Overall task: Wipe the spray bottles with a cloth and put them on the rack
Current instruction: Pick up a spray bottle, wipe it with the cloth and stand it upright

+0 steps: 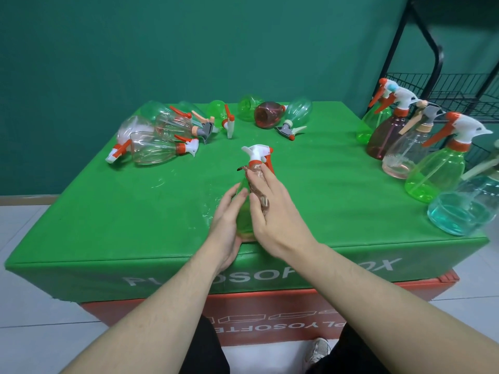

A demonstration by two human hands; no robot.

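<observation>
A green spray bottle (244, 211) with a white and orange trigger head stands upright near the front edge of the green box. My left hand (226, 225) grips its lower body from the left. My right hand (272, 209) presses a small brownish cloth (258, 188) against the bottle's neck and shoulder, fingers curled over the cloth. Several more spray bottles (159, 136) lie on their sides at the back left and back middle. Several upright bottles (434, 174) stand in a row along the right edge. A black wire rack (459, 90) stands at the far right.
The green padded box (108, 211) sits on an orange box (270, 319) on a pale tiled floor. A teal wall runs behind. My knees and one shoe (318, 349) show at the bottom.
</observation>
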